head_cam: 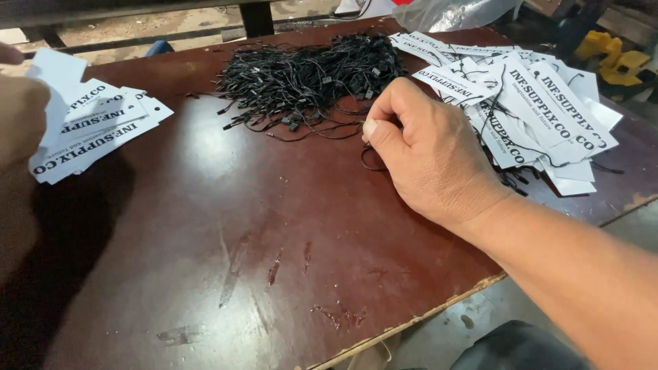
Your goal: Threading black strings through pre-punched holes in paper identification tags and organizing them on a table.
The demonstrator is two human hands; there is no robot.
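Note:
My right hand (428, 154) rests on the dark red table (226, 226), its fingers pinched on a thin black string (370, 161) pulled from the pile of black tag strings (308, 79) at the table's far middle. At the left edge my left hand (17, 137), close to the camera and blurred, holds a fanned stack of white printed paper tags (92, 130). A heap of white tags with strings on them (541, 116) lies just right of my right hand.
The table's front edge (425, 315) is chipped and runs diagonally at lower right. Yellow objects (613, 58) and clear plastic (452, 14) sit beyond the table's far right corner. Bare ground and a dark frame bar (257, 17) lie behind.

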